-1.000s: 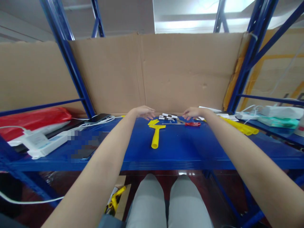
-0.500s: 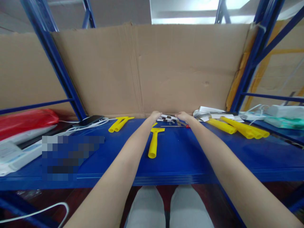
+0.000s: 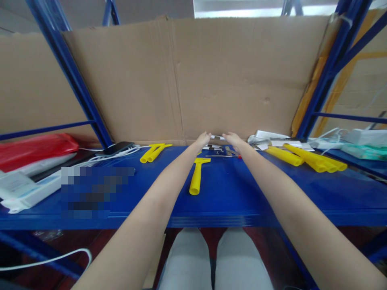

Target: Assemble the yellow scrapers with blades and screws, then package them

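Near the back of the blue shelf, a small white strip with a dark middle [image 3: 217,137] is held level between my two hands, slightly above the surface. My left hand [image 3: 204,139] pinches its left end, and my right hand [image 3: 233,139] has the right end. Below it lie more white strips [image 3: 213,148] and a thin metal rod with a red end [image 3: 240,156], partly behind my right hand. Closer to me, beside my left forearm, rests a yellow T-shaped handle [image 3: 196,177]. A second yellow piece is mostly hidden behind my left wrist.
Two yellow handles [image 3: 155,153] lie to the left, near a phone [image 3: 116,148] and white cables. On the right are several yellow handles [image 3: 314,159] and white papers [image 3: 266,137]. A cardboard sheet [image 3: 236,76] closes the back; blue posts [image 3: 80,88] stand at both sides.
Both hands have lifted a white strip up from the pile and hold it stretched between them. The camera view has tilted slightly downward.
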The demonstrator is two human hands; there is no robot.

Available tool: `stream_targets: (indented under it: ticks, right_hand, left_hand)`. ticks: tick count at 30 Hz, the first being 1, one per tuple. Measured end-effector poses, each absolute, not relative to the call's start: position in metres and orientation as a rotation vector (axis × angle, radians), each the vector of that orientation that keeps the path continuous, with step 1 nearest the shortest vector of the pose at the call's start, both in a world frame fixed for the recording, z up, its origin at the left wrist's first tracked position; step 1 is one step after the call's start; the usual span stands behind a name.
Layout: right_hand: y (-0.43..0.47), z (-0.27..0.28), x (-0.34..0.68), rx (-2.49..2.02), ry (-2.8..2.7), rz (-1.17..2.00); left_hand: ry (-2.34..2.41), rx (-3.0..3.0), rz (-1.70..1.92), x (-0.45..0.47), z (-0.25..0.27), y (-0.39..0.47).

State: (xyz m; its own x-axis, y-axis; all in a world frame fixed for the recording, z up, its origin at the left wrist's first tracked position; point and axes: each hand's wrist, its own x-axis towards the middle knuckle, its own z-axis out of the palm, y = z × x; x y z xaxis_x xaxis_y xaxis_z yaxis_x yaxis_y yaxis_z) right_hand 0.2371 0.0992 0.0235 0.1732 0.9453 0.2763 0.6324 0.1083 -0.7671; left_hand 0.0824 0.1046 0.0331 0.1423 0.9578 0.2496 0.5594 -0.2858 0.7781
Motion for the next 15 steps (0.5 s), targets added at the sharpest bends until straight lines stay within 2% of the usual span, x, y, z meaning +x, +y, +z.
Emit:
stream_targets:
  ticks: [6,11,15]
  right_hand:
    - [0.099,0.057,0.231,-1.448,-1.401,0.489]
    - [0.066,0.072,0.222,-0.965,-0.931,0.895]
    - [0.034,0.066,0.215,-0.807,-0.770,1.102]
  left_hand:
    - [1.222,1.768,1.240,0.086,0.071,0.089]
    - [0.862,1.722,1.444,0.075,0.071,0.059]
    - [0.703,1.656,1.481,0.060,0.052,0.035]
